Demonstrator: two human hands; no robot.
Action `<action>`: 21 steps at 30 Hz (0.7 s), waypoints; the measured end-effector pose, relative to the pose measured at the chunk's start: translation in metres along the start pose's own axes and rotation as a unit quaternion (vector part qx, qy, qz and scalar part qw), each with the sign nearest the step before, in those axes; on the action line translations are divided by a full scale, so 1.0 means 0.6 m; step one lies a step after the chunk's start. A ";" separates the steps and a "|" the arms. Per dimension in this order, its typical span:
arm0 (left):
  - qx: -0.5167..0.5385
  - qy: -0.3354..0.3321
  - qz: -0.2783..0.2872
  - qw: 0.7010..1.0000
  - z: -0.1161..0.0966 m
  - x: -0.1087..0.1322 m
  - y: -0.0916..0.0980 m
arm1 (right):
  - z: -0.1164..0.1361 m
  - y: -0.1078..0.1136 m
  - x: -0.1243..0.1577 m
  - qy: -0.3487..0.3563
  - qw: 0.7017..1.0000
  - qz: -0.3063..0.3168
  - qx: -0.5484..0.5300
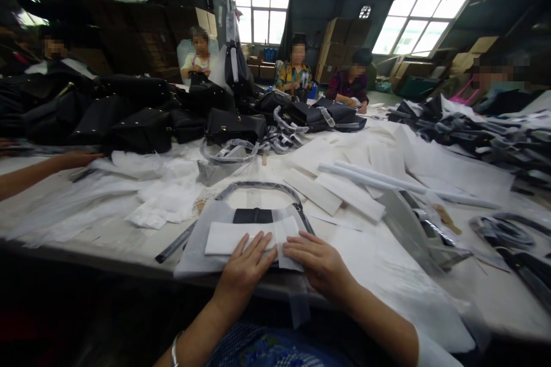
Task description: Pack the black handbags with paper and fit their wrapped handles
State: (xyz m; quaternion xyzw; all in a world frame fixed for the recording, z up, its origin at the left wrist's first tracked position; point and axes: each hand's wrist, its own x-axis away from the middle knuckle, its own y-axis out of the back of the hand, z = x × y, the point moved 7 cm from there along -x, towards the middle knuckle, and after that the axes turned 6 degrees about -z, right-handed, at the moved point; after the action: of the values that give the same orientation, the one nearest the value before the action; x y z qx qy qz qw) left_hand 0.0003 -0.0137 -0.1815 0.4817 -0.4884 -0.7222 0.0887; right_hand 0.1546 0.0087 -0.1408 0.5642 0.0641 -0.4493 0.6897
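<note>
Before me at the table's front edge lies a black handbag (pixel 244 215), partly covered by a thin white sheet (pixel 193 241). Its wrapped handle (pixel 253 184) arches away from me. A folded white foam strip (pixel 224 236) rests on top. My left hand (pixel 247 261) lies flat on this strip with its fingers spread. My right hand (pixel 321 261) presses on the strip's right end, fingers stretched out and pointing left. Whatever is under both palms is hidden.
Black handbags (pixel 142 126) are piled along the back left. White foam pieces (pixel 350 195) and rolled sheets (pixel 374 176) lie right of centre. Another person's arm (pixel 47 173) reaches in from the left. Several people sit across the table. Wrapped straps (pixel 503 232) lie at the right.
</note>
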 end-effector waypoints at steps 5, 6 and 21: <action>0.012 0.030 0.025 0.999 0.001 -0.004 0.002 | 0.015 -0.013 0.038 0.057 0.996 -0.028 0.058; 0.020 0.037 0.033 0.999 0.002 -0.005 0.003 | 0.012 -0.016 0.044 0.059 0.996 -0.030 0.061; 0.006 0.008 0.034 0.999 -0.011 0.001 0.002 | -0.003 0.013 0.035 -0.036 0.992 0.023 -0.117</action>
State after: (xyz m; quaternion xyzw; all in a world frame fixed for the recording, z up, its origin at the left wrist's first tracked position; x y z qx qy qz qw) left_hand 0.0046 -0.0185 -0.1810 0.4713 -0.5078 -0.7119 0.1148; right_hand 0.1729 -0.0017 -0.1479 0.4645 0.0781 -0.4427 0.7630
